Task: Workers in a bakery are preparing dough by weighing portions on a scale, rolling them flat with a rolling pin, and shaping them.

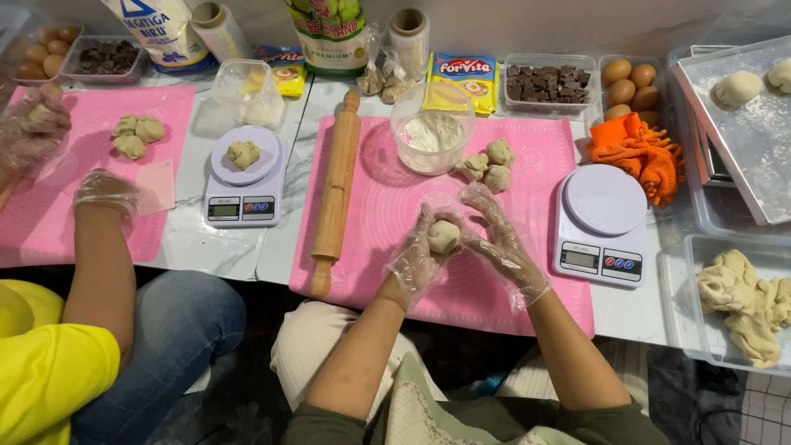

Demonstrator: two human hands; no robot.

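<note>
Both forearms are reaching up from the bottom edge toward a pink mat (511,297), and the gloved hands are meeting over it: the left hand (414,257) is cupping a dough ball (444,236) from below while the right hand (503,241) is closing over its far side, so the two are pressing together around the ball, just above the mat. Behind them three more dough pieces (488,163) are sitting against a clear tub of flour (432,132), a rolling pin (336,191) is lying along the mat's left edge, and a white scale (602,224) is standing just right of the mat on the surface (247,247). I am judging the loose plastic gloves to be the weak point: they are wrinkling, and a fold could be catching in the dough or letting the ball slip down toward the mat's near edge. Pressing unevenly could also be flattening it. At left a co-worker's gloved hand (105,194) is resting on a second mat (99,165) near more dough lumps (137,134) and another scale (242,177); that person's other hand (31,128) is being cut by the frame. A tray (754,132) with dough and a bin of dough (746,301) are being cropped at right, and the fingertips under the ball are staying hidden.
</note>
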